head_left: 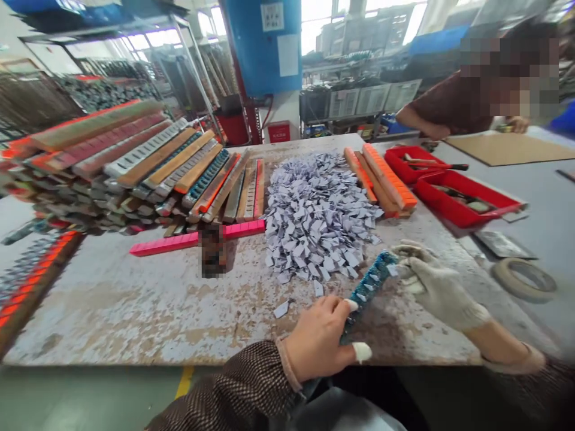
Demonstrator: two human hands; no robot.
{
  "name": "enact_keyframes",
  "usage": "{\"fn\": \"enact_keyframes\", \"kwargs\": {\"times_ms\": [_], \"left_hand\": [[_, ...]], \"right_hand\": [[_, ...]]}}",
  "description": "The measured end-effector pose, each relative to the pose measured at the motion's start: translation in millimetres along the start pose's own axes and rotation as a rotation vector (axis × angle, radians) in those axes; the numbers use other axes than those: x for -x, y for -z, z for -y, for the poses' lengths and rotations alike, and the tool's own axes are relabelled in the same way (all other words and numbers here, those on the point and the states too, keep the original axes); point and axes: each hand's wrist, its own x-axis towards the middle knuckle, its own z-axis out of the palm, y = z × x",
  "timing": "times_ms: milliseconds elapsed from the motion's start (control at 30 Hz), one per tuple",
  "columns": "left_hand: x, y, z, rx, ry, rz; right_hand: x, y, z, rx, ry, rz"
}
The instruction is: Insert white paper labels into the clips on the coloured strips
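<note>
My left hand (321,338), bare but for white covers on two fingertips, is closed around the near part of a blue-green slotted bar (369,284). Small pale pieces stand up out of several of the bar's slots. In a white glove, my right hand (431,284) is closed at the bar's far end, its fingertips pinching a small flat white piece (392,270). Just beyond the bar lies a heap of similar angular white pieces (314,209). One loose white piece (281,309) rests on the worn table (148,311), left of the bar.
Slotted and wooden bars (148,161) are stacked at the left. A pink bar (171,243) lies before them. Orange bars (389,176) flank the heap's right side. Red trays (467,197) with tools and a tape roll (524,279) sit farther right. Another person (458,102) works across the table.
</note>
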Motion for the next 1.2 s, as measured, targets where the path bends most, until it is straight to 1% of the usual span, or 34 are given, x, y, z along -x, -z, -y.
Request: {"fn": "enact_keyframes", "kwargs": {"times_ms": [67,200,367,667,767,867,1000,1033,1100,1167,1200], "left_hand": [[1,-2.0,3,-0.037,0.009,0.053],[1,-6.3,2,-0.048,0.027,0.082],[1,-5.8,-1,-0.003,0.044,0.099],[0,-9.6,5,0.039,0.032,0.082],[1,-11.4,6,0.050,0.024,0.082],[2,-12.3,8,0.025,0.002,0.053],[-3,-4.2,10,-0.007,0.003,0.069],[-8,0.0,11,-0.028,0.015,0.053],[-22,9.3,14,-0.120,0.071,-0.037],[-43,16.9,17,-0.255,0.148,-0.144],[-54,19.0,20,-0.318,0.182,-0.168]], "right_hand": [[-4,-2,-10,0.062,0.076,0.043],[-10,-8,-10,0.149,0.173,0.103],[-20,-12,-14,0.151,0.188,0.223],[-31,-23,-20,0.106,0.240,0.314],[-27,-24,-21,0.086,0.210,0.297],[-25,-25,-22,0.058,0.173,0.278],[-25,-29,-21,0.005,0.119,0.266],[-25,-30,-21,-0.011,0.092,0.254],[-23,-30,-21,-0.044,0.026,0.221],[-19,-26,-22,-0.071,-0.037,0.185],[-16,-22,-23,-0.081,-0.063,0.167]]}}
